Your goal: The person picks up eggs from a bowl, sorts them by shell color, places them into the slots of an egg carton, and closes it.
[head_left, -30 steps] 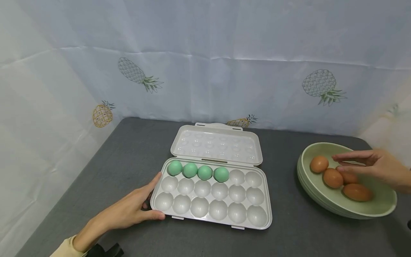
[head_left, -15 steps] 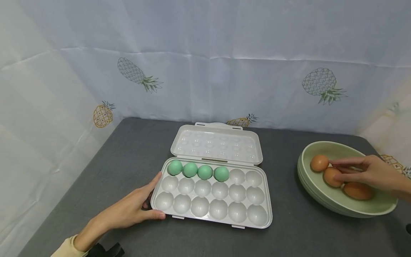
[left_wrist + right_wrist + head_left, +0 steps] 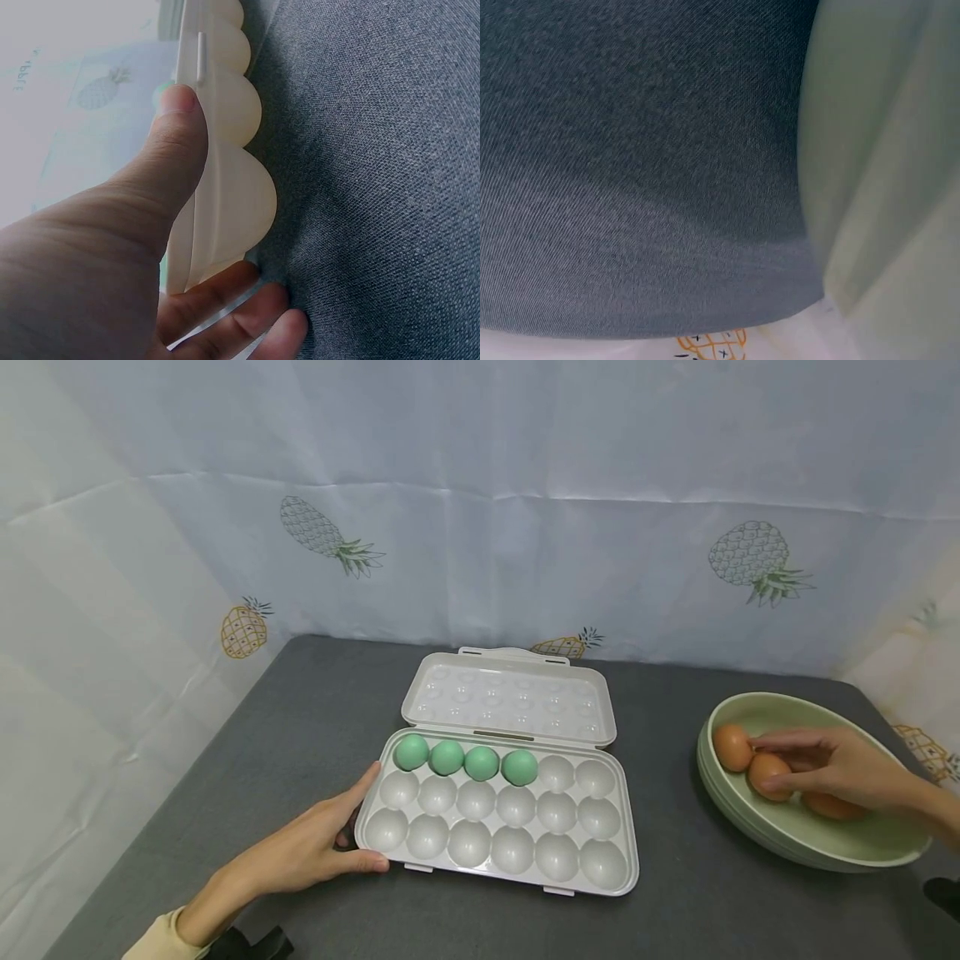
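A cream egg tray (image 3: 498,877) stands with its lid (image 3: 510,697) tipped back. Several green eggs (image 3: 482,763) fill the left part of its back row. My left hand (image 3: 300,852) grips the tray's near left corner; the left wrist view shows the thumb on the rim and the fingers around the corner. At the right, my right hand (image 3: 840,764) reaches into a green bowl (image 3: 900,843). Its thumb and fingers pinch a brown egg (image 3: 768,777). Another brown egg (image 3: 732,747) touches that one on the left, and a third egg (image 3: 832,806) lies partly under the hand.
The bowl sits on top of another bowl (image 3: 738,818). Dark grey cloth (image 3: 315,710) covers the table. Pale curtain (image 3: 495,552) with pineapple prints hangs behind it and along the left side. The right wrist view shows mostly table cloth and the bowl's outer wall (image 3: 885,165).
My right hand has lowered into the bowl and shifted left, closing on an egg. Two brown eggs have shifted slightly left. My left hand keeps its grip on the tray.
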